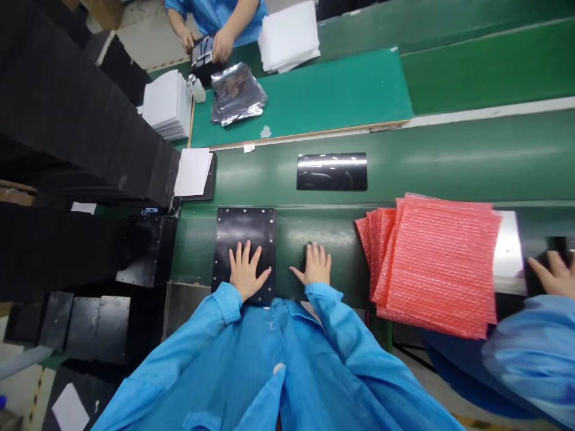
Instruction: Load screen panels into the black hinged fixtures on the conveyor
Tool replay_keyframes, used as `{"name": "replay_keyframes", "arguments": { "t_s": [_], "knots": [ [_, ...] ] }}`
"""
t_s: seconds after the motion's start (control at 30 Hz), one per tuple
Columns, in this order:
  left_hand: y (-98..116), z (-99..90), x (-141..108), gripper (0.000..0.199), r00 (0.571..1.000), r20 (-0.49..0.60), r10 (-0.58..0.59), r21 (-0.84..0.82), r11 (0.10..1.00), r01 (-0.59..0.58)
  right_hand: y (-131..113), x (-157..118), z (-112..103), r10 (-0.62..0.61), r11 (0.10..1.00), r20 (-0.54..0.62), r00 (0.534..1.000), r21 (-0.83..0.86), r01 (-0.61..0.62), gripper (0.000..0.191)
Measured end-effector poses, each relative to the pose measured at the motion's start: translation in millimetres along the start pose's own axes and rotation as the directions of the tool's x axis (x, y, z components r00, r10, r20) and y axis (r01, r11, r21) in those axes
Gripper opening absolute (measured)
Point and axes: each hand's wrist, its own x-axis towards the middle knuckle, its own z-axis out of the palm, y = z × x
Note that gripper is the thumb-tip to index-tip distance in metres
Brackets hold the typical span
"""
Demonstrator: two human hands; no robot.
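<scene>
My left hand [245, 272] lies spread on a flat black panel [245, 224] with small light dots along its edges. The panel rests on the green work surface in front of me. To its right, my right hand [316, 266] is flat on the bare green surface [341, 239], fingers stretched, holding nothing that shows. A small dark patch peeks out beside its fingers; I cannot make out what it is. Farther back lies a glossy black plate [332, 173]. Right of my right hand sits a stack of red bubble-wrap bags [442, 269].
Tall black stacks [81, 114] stand at the left. White sheets [193, 172] lie on a dark panel. Across the bench, a co-worker's hands [222, 45] handle a dark box near silvery bags [238, 94] and stacked white sheets [168, 105]. Another person's hand [557, 274] shows at the right.
</scene>
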Motion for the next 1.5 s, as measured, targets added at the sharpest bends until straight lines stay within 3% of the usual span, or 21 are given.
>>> {"name": "replay_keyframes", "arguments": {
  "t_s": [0.13,0.3,0.37,0.43,0.53,0.63,0.77,0.83,0.87,0.93,1.0,1.1,1.2,1.3,1.37,1.5],
  "knots": [
    [1,-0.2,0,0.059,1.0,0.009,-0.009,-0.017,1.0,0.009,15,-27,8,0.226,0.974,-0.187,0.956,0.033,-0.224,0.083],
    [1,0.5,0,0.06,1.0,0.016,-0.013,-0.007,1.0,0.013,10,-24,0,0.213,0.974,-0.172,0.962,0.12,-0.194,0.055],
    [1,-0.4,1,0.061,1.0,0.024,-0.009,0.004,1.0,0.009,-6,-6,-16,0.161,0.982,-0.097,0.982,0.114,-0.15,0.053],
    [0,-1.9,1,0.066,0.999,0.041,-0.003,0.015,1.0,0.002,-31,13,-37,0.049,0.998,0.049,0.998,0.033,-0.051,0.05],
    [0,-3.2,0,0.081,0.997,0.072,0.009,0.028,1.0,-0.011,-71,33,-65,-0.063,0.982,0.278,0.959,-0.153,0.109,0.041],
    [5,-0.8,2,0.1,0.995,0.1,0.019,0.029,0.999,-0.022,-96,40,-84,-0.133,0.934,0.334,0.933,-0.273,0.231,0.029],
    [28,-1.8,8,0.106,0.99,0.123,-0.063,-0.027,0.997,0.067,-94,53,-88,-0.26,0.902,0.409,0.875,-0.221,0.372,0.031],
    [36,-13.4,9,0.101,0.981,0.131,-0.143,-0.103,0.982,0.157,-79,65,-83,-0.255,0.933,0.494,0.831,-0.101,0.346,0.036],
    [35,-23.0,9,0.1,0.976,0.136,-0.172,-0.158,0.968,0.193,-70,70,-79,-0.235,0.953,0.503,0.832,-0.047,0.298,0.039],
    [21,-47.0,4,0.098,0.974,0.139,-0.179,-0.306,0.928,0.214,-50,76,-67,-0.2,0.979,0.411,0.889,0.04,0.201,0.043],
    [-7,-70.7,-3,0.096,0.981,0.116,-0.153,-0.489,0.851,0.19,-38,70,-50,-0.206,0.973,0.226,0.952,0.15,0.175,0.053],
    [-57,-88.8,-8,0.093,0.964,0.112,-0.24,-0.73,0.639,0.243,-44,42,-18,-0.214,0.9,0.11,0.971,0.409,0.152,0.075],
    [-89,-80.1,-2,0.089,0.89,0.215,-0.402,-0.821,0.419,0.388,-72,14,10,-0.105,0.78,0.153,0.983,0.626,-0.014,0.081],
    [-96,-61.3,4,0.083,0.868,0.281,-0.408,-0.863,0.288,0.415,-93,7,24,0.038,0.709,0.169,0.985,0.69,-0.146,0.082],
    [-96,-52.0,5,0.078,0.887,0.27,-0.376,-0.897,0.236,0.373,-97,11,22,0.059,0.728,0.156,0.986,0.67,-0.149,0.084],
    [-97,-40.1,6,0.068,0.889,0.21,-0.406,-0.912,0.247,0.329,-100,10,-1,0.004,0.898,0.006,1.0,0.439,-0.006,0.084]
  ]
}}
